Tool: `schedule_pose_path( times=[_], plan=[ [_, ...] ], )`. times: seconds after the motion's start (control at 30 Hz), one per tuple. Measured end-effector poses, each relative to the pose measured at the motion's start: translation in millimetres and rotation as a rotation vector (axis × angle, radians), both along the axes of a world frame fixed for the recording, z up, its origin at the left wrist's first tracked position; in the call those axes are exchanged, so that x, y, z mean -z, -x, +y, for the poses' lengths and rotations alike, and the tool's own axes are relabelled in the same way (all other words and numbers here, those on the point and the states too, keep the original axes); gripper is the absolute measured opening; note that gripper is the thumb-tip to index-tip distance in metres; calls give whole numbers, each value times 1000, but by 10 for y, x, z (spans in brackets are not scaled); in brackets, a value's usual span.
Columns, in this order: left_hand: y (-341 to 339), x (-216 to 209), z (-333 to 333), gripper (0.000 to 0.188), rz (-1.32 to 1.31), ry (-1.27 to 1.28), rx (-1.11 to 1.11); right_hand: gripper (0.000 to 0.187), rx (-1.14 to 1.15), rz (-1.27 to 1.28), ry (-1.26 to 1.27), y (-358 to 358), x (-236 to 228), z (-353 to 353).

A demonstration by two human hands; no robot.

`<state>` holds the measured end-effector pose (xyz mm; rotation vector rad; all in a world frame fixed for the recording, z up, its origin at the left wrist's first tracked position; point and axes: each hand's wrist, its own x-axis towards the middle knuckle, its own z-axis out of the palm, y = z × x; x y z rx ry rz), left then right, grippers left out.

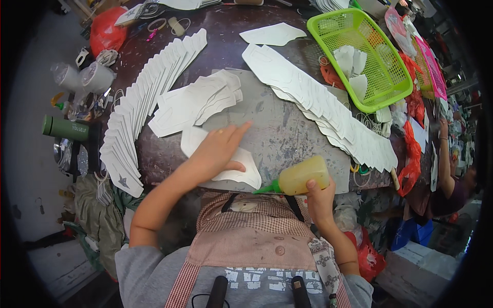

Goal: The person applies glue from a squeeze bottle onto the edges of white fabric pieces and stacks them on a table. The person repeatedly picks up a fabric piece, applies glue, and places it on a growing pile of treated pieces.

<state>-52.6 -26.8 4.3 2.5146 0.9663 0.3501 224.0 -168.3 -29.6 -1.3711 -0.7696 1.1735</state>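
My left hand (pixel 218 149) rests on a white curved cut-out piece (pixel 242 172) near the table's front edge. Its fingers are stretched out and the thumb lies on the piece, part of which the hand covers. In my right hand (pixel 320 201) is a squeeze bottle (pixel 304 175) of yellowish liquid, tilted so its green nozzle points left, close to the piece's lower right end. Whether the tip touches the piece, I cannot tell. Just beyond my left hand lies a loose pile of similar white pieces (pixel 197 100).
Overlapping rows of white pieces fan out at the left (pixel 146 82) and the right (pixel 318 110). A green plastic basket (pixel 374 106) holding white scraps stands at the back right. A green bottle (pixel 65 128) and white cups (pixel 96 78) are at far left. Another person's arm (pixel 446 154) shows at far right.
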Motion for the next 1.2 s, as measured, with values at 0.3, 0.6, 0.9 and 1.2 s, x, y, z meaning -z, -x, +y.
schedule_pose_path(
  times=[0.3, 0.6, 0.9, 1.2],
  plan=[
    [-188, -201, -358, 110, 217, -37, -283, 53, 127, 267, -64, -109, -78, 21],
    [-129, -160, -204, 112, 294, 122, -274, 53, 76, 180, -38, -81, -14, 128],
    [30, 0, -324, 67, 73, -106, -306, 56, 30, 338, 32, -192, -94, 7],
    [-150, -1058, 1188, 44, -484, 235, -251, 64, 318, 684, -366, -589, 309, 60]
  ],
)
